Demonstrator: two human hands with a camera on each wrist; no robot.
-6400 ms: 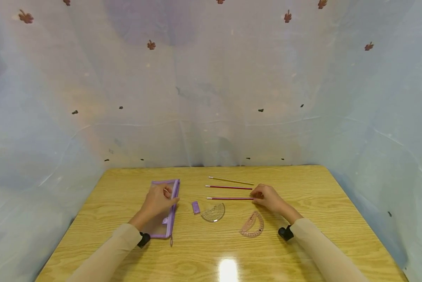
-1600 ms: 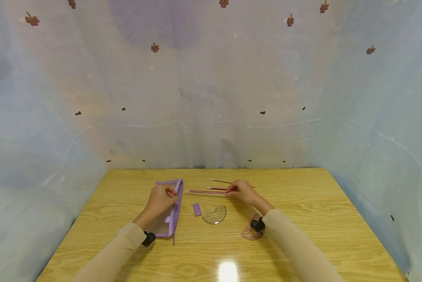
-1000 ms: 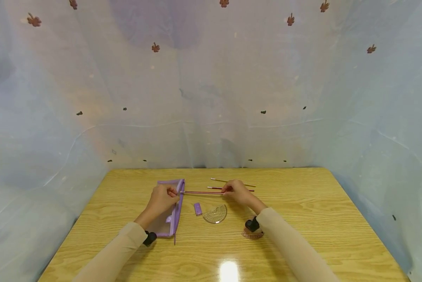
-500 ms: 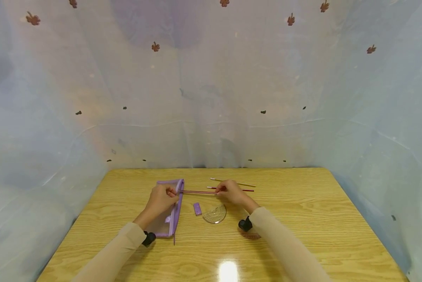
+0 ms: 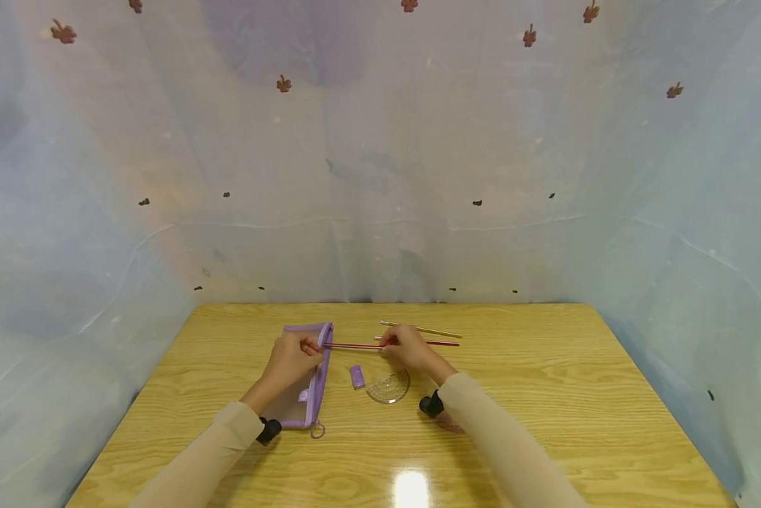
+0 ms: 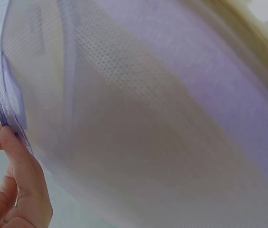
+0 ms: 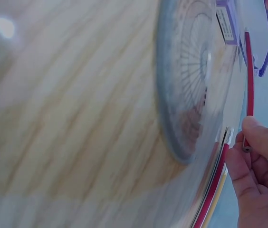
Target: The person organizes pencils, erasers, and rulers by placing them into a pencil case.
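My left hand [image 5: 290, 360] pinches the zip edge of a see-through mesh pencil case [image 5: 318, 395] with purple trim, lying at left on the table. In the left wrist view, thumb and finger grip that edge, and the mesh [image 6: 124, 133] fills most of the picture. A red pencil [image 5: 355, 346] is pinched near its unsharpened end by my right hand [image 5: 411, 349]. Its other end lies at the case's opening beside my left fingers. The right wrist view shows the red pencil [image 7: 250, 76] between thumb and fingers, pointing into the mouth of the case.
Behind my right hand lie a second red pencil [image 5: 444, 343] and a yellow pencil [image 5: 444, 333]. A purple eraser [image 5: 357, 377] and a clear protractor [image 5: 389, 388] lie right of the case. A pinkish protractor [image 5: 449, 422] is mostly hidden under my right forearm.
My right hand picked up the nearest red pencil and carried it left; its leading end has moved into the case's opening. My left hand keeps its grip on the case edge.
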